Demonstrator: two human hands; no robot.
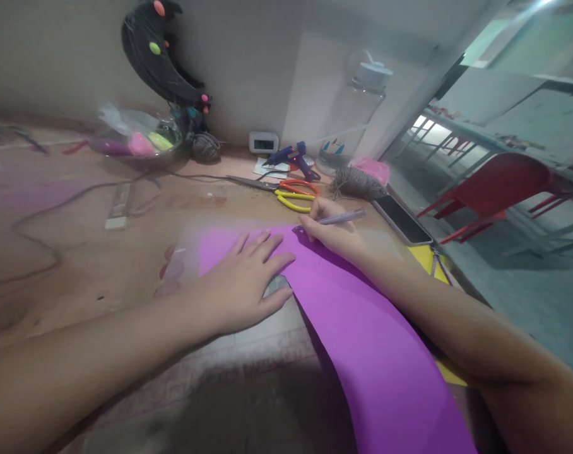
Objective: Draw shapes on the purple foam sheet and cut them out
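A long strip of purple paper point(372, 334) lies across the table and curves down toward me. My left hand point(253, 277) rests flat on its far left part, fingers spread. Under that palm and thumb, part of a greyish flat piece point(277, 285) shows; most of it is covered. My right hand point(327, 227) is closed round a pen point(342, 217), its tip down at the paper's far edge. Just beyond that hand lie scissors point(296, 192) with one orange and one yellow handle.
A blue glue gun point(293, 157), a small digital clock point(263, 142) and a plastic bottle point(350, 120) stand along the wall. Grey yarn point(357, 183) and a phone point(402, 219) lie right. A bowl of craft bits point(137, 148) sits back left. A red chair point(499, 189) stands beyond the table.
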